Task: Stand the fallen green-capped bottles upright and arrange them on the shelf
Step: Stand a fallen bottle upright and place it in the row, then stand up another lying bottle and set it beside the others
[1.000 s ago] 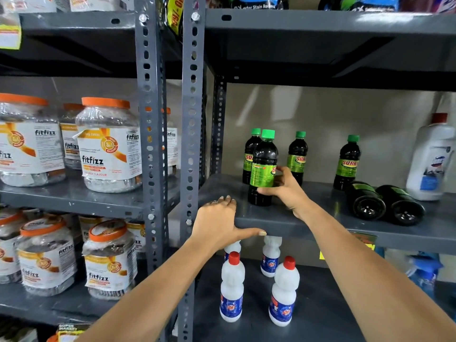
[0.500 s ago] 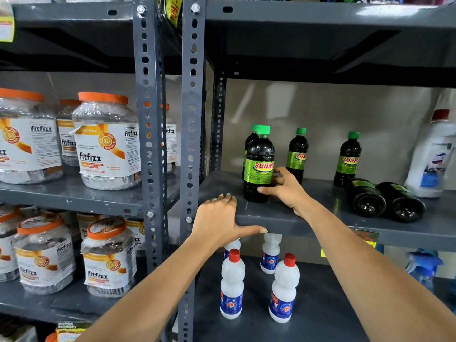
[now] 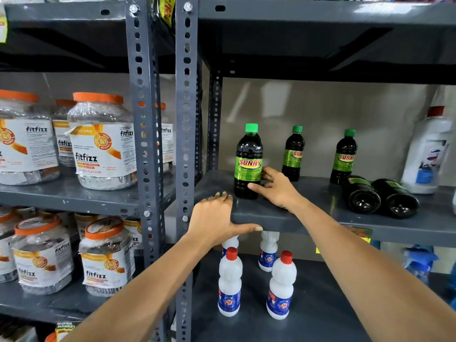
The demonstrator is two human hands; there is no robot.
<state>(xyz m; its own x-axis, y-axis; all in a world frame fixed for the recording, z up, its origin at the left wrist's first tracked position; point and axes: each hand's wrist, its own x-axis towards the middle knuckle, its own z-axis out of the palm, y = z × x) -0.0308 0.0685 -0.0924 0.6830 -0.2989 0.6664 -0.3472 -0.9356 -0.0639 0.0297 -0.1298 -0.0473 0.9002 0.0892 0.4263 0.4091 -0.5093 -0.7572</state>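
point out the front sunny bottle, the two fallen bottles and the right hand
front Sunny bottle (image 3: 248, 166), head view, on its green label
left fallen bottle (image 3: 360, 195), head view, on its dark side near the base
right fallen bottle (image 3: 397, 198), head view, on its dark side near the base
right hand (image 3: 277, 191), head view, on the back of the hand

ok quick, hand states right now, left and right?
Left hand: empty, gripping the front edge of the shelf.
Right hand: fingers around the base of the upright green-capped Sunny bottle, which stands on the shelf.
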